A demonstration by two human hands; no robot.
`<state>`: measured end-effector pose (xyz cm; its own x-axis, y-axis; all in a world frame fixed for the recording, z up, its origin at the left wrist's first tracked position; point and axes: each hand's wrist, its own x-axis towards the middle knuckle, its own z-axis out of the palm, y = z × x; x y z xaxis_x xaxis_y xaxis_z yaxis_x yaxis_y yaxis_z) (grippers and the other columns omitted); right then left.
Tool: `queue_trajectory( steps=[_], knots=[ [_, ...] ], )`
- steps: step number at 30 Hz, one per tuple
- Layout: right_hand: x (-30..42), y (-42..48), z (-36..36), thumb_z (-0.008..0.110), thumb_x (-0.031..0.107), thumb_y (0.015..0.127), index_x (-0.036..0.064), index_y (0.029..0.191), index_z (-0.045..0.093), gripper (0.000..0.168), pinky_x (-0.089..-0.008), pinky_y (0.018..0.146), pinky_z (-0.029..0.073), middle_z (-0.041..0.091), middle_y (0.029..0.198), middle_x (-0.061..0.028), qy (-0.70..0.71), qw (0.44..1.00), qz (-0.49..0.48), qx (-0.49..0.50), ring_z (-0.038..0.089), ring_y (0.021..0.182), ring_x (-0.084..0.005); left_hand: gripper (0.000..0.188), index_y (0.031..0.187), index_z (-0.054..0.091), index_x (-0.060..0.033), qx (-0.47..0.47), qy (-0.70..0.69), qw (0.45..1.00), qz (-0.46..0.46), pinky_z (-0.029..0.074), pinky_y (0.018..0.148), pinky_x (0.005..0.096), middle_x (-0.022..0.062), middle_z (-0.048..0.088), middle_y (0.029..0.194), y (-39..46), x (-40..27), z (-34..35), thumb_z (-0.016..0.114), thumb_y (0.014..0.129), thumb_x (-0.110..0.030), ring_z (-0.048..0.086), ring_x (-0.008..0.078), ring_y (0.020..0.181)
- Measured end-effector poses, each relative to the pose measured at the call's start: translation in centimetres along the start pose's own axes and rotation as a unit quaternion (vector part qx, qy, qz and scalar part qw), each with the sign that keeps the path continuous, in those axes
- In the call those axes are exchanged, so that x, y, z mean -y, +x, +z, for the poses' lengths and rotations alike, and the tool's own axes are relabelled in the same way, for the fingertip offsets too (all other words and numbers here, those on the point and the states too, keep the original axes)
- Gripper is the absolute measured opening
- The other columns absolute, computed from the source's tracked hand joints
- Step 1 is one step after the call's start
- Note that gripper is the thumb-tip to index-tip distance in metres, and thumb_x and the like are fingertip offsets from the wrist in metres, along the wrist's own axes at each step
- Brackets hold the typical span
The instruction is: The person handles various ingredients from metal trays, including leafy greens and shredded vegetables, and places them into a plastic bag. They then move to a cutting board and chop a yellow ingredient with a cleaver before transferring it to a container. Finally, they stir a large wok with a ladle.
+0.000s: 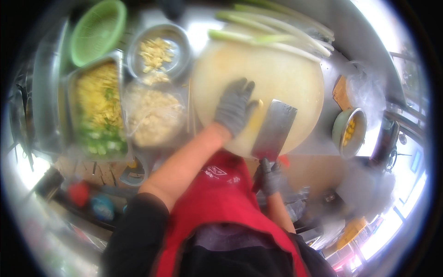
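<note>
My left hand (235, 105), in a grey glove, rests over the round pale cutting board (221, 59) with its thumb apart from the fingers. Just beyond the thumb tip lies a small pale yellow piece (260, 103), possibly a garlic clove. A wet yellowish smear (255, 122) marks the board between that hand and the cleaver. My right hand (270, 176), also gloved, grips the handle of a broad cleaver (276, 126) at the board's near edge. The blade points away from me over the board, its broad face showing and reflecting red near the handle.
Long scallion stalks (277, 45) cross the board's far edge. To the left are a steel tray (120, 79) of yellow slices and chopped greens, a steel bowl (181, 52) of pale pieces, a plastic bag (155, 116) of pale cloves and a green colander (98, 33). A bowl (338, 133) stands right.
</note>
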<state>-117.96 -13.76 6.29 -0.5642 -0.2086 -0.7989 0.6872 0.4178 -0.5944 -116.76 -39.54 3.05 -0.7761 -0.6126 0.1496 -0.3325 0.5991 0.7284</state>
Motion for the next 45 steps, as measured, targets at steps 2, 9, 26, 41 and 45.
queue_trajectory(
  steps=[2,9,26,41,45],
  knots=[
    [0.2,0.4,1.1,0.065,0.03,0.085,0.011,0.065,0.052,0.031,-0.0287,0.04,0.039,0.051,0.051,-0.0015,-0.019,1.0,-0.013,0.013,0.049,0.043,-0.013,0.078,0.143,0.019,-0.0014,0.232,0.114,0.965,-0.037,0.01,0.111,0.0513,0.0213,0.018,0.147,-2.2,-2.9,2.7,0.051,0.085,-0.044,0.014,0.0357,0.138],
    [4.5,1.2,9.5,0.063,0.024,0.086,0.005,0.088,0.052,0.022,-0.0244,0.041,0.039,0.053,0.059,-0.002,-0.01,0.984,-0.072,0.164,0.049,0.045,-0.0111,0.08,0.143,0.015,-0.0004,0.209,0.12,0.964,-0.114,0.007,0.11,0.0536,0.0218,0.012,0.149,-0.1,-3.6,-2.6,0.051,0.085,-0.042,0.008,0.0384,0.139],
    [9.0,5.5,4.4,0.061,0.01,0.074,0.015,0.128,0.052,0.055,-0.0366,0.064,0.049,0.055,0.08,-0.007,-0.577,0.633,-0.515,-0.009,0.056,0.067,-0.0244,0.047,0.109,0.051,-0.0029,-0.438,0.133,0.829,-0.321,0.044,0.082,0.0358,0.0104,0.055,0.095,-14.2,3.6,-15.7,0.075,0.073,-0.022,0.052,0.0258,0.089],
    [11.1,-2.2,25.4,0.077,0.027,0.069,0.009,0.127,0.042,0.07,-0.0373,0.087,0.045,0.056,0.113,-0.0134,-0.258,0.74,-0.569,0.249,0.056,0.102,-0.0246,0.026,0.107,0.065,-0.0053,-0.048,-0.231,0.949,-0.208,0.047,0.081,0.027,0.005,0.066,0.098,-2.6,-1.0,-25.5,0.059,0.089,-0.023,0.058,0.0136,0.091],
    [12.0,2.8,30.2,0.064,0.022,0.085,0.006,0.108,0.059,0.029,-0.0283,0.073,0.046,0.061,0.091,-0.0055,-0.308,0.828,-0.362,0.296,0.055,0.082,-0.0127,0.022,0.107,0.061,-0.0029,-0.155,-0.286,0.921,-0.216,0.046,0.086,0.0275,0.007,0.063,0.104,-5.6,1.9,-23.7,0.055,0.087,-0.008,0.057,0.0157,0.097]
  ],
)
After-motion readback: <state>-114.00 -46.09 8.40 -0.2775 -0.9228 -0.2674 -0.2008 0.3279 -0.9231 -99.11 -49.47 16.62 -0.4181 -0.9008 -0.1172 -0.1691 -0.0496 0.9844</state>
